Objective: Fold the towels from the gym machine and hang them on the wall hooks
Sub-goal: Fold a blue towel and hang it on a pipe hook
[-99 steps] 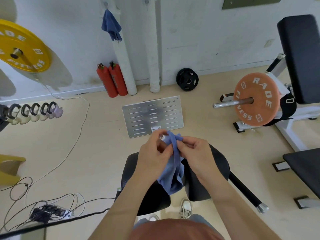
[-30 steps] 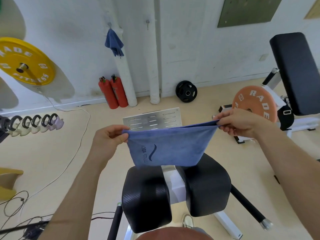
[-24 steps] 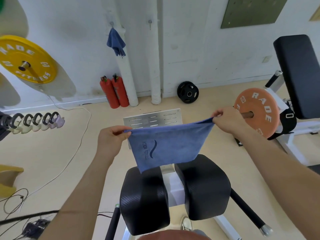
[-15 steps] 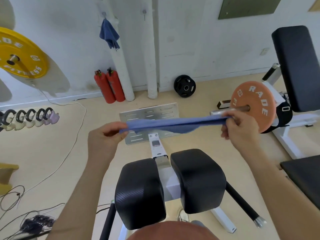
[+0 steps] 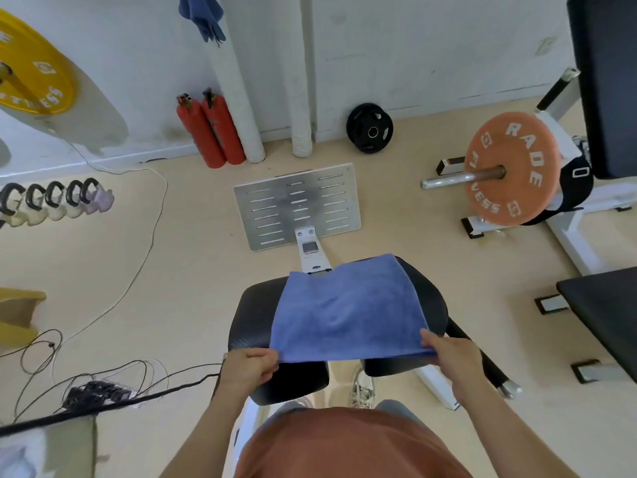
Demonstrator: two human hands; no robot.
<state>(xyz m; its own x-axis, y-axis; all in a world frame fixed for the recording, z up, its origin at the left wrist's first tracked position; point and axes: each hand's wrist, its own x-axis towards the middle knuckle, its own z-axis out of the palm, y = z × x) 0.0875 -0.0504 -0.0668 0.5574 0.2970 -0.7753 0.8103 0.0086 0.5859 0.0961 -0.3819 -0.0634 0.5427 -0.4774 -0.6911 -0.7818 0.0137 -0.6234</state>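
The blue towel [image 5: 348,310] lies spread flat across the two black pads [image 5: 253,315] of the machine. The left hand [image 5: 248,369] pinches its near left corner and the right hand [image 5: 451,357] pinches the near right corner. A second towel [image 5: 201,13] hangs on the wall.

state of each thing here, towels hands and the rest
blue towel: spread flat over both black pads, near corners held
left hand: pinching the towel's near left corner
right hand: pinching its near right corner
second towel: hanging bunched at the wall
orange plate: loaded on its bar
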